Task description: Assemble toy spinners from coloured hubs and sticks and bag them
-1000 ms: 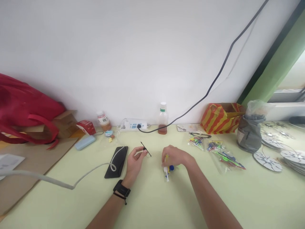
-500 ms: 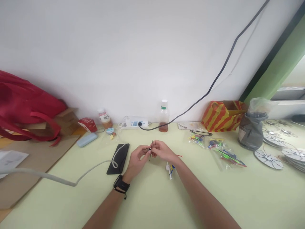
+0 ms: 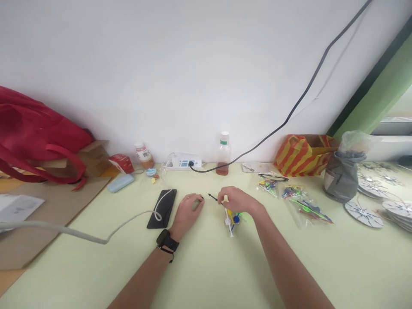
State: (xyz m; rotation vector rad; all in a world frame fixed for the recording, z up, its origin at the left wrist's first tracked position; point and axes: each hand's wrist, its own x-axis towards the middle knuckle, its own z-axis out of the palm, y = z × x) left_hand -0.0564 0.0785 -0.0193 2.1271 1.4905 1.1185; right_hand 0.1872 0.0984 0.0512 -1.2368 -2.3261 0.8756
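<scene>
My left hand rests on the table with thumb and fingers pinched together. A tiny dark bit shows at its fingertips, too small to name. To its right, my right hand is closed, with a thin black plastic stick with a pointed tip jutting left from its fingers. Just below the right fingers lies a small pile of coloured plastic pieces, blue, yellow and green, partly hidden by the hand. A white plastic stick piece lies at the pile's left side.
A black phone with a pale cable lies left of my left hand. A power strip and a bottle stand by the wall. Bags of plastic pieces, a striped bag and white discs are at right.
My hands have come apart. The right one has moved right to the coloured pieces with the black stick, while the left stays near its place, lower on the table.
</scene>
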